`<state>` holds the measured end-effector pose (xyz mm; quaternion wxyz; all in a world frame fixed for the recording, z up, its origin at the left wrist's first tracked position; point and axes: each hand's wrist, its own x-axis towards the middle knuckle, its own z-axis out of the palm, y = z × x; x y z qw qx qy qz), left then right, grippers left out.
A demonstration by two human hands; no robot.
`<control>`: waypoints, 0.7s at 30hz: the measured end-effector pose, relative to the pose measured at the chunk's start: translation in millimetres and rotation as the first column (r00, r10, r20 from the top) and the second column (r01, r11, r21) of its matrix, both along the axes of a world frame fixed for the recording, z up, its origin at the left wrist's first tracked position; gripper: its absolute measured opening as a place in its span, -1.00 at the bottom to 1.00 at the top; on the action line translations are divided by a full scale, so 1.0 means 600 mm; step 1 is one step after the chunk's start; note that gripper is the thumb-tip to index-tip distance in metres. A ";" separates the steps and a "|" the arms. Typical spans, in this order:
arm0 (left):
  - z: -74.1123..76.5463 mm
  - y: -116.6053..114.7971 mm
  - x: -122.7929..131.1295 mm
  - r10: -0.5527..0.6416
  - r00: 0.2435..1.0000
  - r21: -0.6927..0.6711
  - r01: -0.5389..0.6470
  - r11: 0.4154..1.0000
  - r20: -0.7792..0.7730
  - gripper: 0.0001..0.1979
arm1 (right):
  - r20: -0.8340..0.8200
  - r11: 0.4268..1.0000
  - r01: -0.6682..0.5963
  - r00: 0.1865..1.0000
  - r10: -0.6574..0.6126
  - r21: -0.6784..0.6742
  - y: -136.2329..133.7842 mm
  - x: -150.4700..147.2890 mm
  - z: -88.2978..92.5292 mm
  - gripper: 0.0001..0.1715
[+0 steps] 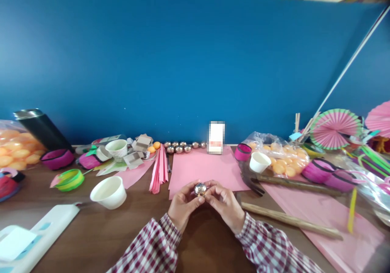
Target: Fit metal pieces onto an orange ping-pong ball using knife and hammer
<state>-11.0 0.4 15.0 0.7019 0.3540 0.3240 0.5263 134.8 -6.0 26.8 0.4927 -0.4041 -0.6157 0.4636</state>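
A shiny silver ball (200, 189) is held up between both hands, near the front edge of a pink paper sheet (204, 167). My left hand (183, 204) grips it from the left with thumb and fingers closed. From the other side, the fingertips of my right hand (224, 204) pinch the ball's right and lower edge. A small orange patch shows at its underside, too small to make out. Behind the paper, several similar silver balls (178, 148) sit in a cluster along the blue panel.
White paper cups (109, 192) stand left and right. A hammer (292, 183) and a wooden stick (292, 221) lie at right. Bags of orange balls (284, 159), folded pink strips (159, 169), a dark flask (42, 131) and a white power strip (45, 232) surround the workspace. A blue panel (183, 61) closes the back.
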 end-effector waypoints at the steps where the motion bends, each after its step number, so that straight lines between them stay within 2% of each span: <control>1: -0.001 0.000 0.000 0.004 1.000 -0.005 -0.004 1.000 -0.004 -0.53 | 0.001 1.000 0.000 1.000 0.000 0.004 -0.001 -0.001 0.001 -0.83; 7: -0.002 0.001 0.003 0.013 1.000 -0.050 -0.013 0.999 0.007 -0.57 | -0.004 1.000 0.006 1.000 -0.006 0.007 -0.005 -0.003 0.007 -0.87; 13: -0.004 0.002 0.002 0.023 0.999 -0.038 -0.024 0.999 -0.036 -0.55 | -0.112 0.998 -0.032 0.993 0.027 -0.047 -0.002 -0.003 -0.001 -0.85; 21: -0.009 0.001 0.002 0.036 0.998 0.000 -0.037 0.999 -0.046 -0.58 | -0.177 0.989 0.011 0.983 -0.038 -0.148 0.001 -0.002 -0.014 -0.81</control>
